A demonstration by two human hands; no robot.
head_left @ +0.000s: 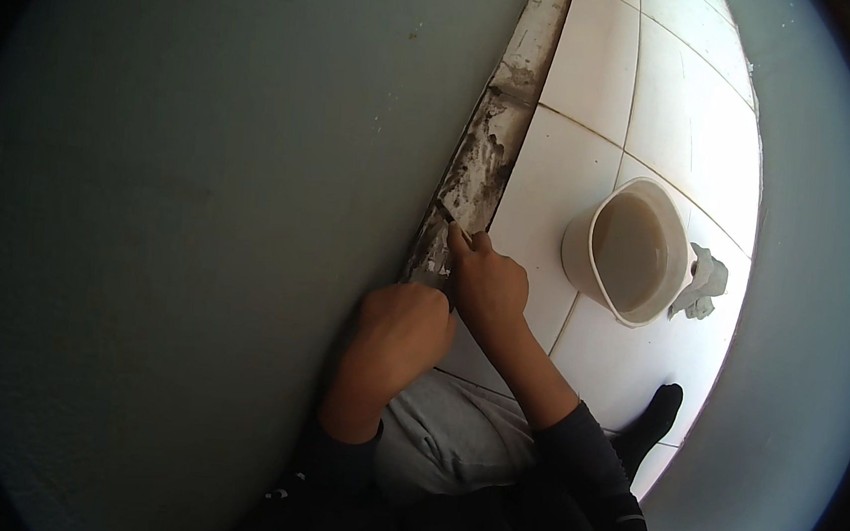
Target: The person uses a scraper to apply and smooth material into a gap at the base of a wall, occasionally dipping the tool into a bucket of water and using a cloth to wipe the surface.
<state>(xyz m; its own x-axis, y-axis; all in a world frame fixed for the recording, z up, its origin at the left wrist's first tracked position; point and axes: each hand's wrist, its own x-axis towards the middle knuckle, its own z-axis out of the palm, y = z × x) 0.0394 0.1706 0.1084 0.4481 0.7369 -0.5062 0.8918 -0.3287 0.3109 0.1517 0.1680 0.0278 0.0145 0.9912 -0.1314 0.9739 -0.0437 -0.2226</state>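
My right hand [491, 283] is closed round a slim tool with a dark tip [445, 210], its kind too small to make out. The index finger stretches along the tool, and its tip meets the dirt-smeared white tile skirting [483, 160] at the foot of the grey wall. Just below and to the left, my left hand [402, 329] is curled into a fist against the skirting. Its fingertips are hidden, so whatever it may grip does not show. Dark grime streaks the skirting ahead of both hands.
A white bucket [578, 248] of cloudy brownish water stands on the white tiled floor [552, 176] to the right. Behind its right side lies a crumpled grey cloth [708, 283]. My foot in a black sock [655, 418] is at lower right. Grey walls [201, 198] flank the floor.
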